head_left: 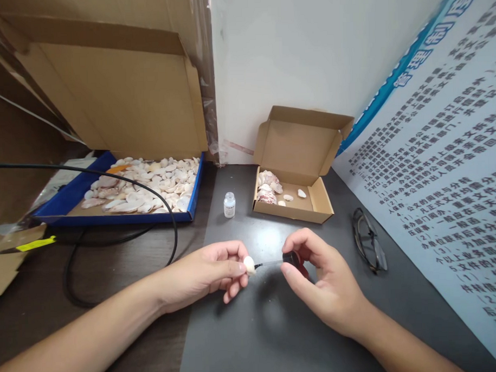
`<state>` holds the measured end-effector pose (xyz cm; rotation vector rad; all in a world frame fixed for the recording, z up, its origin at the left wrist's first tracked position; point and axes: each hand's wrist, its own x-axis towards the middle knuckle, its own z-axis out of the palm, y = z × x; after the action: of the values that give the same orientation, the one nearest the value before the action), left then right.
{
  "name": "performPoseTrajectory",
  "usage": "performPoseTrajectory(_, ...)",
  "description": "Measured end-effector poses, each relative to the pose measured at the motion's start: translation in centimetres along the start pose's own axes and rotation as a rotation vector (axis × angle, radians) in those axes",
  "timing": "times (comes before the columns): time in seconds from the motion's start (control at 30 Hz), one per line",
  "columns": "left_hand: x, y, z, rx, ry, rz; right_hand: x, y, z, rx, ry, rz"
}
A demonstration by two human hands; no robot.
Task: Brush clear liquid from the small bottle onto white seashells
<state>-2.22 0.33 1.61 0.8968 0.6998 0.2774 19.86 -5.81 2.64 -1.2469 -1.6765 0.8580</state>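
Between the thumb and fingers of my left hand (pixel 218 271) is a small white seashell (pixel 249 264). My right hand (pixel 322 284) pinches the black cap of a brush applicator (pixel 290 258). A thin stem runs left from the cap, and its dark brush tip (pixel 258 266) is at the shell's right edge, seemingly touching it. Beyond my hands an uncapped small glass bottle (pixel 229 205) stands upright, with a printed label on its front.
A blue-sided box (pixel 122 217) full of shells stands at the left, crossed by a black cable (pixel 174 226). A small cardboard box (pixel 293 212) holding several shells sits at the back. Glasses (pixel 367 241) lie at the right beside a printed poster (pixel 446 173).
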Motion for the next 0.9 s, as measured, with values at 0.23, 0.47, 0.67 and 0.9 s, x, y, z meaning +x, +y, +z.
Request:
performPoseTrajectory(0.23,0.03,-0.02,-0.02,0.021,-0.005,0.002,-0.02,0.04,-0.02,0.022,0.006,-0.01)
performPoseTrajectory(0.47,0.13,-0.01,0.04,0.037,-0.006,0.004,-0.09,0.08,-0.05,0.04,0.014,-0.03)
performPoseTrajectory(0.67,0.15,-0.11,0.01,0.04,-0.005,0.002,0.0,0.25,0.03,0.023,0.042,-0.034)
performPoseTrajectory(0.9,0.1,-0.25,-0.06,0.062,-0.006,0.021,0.0,0.18,0.13,-0.028,0.056,-0.037)
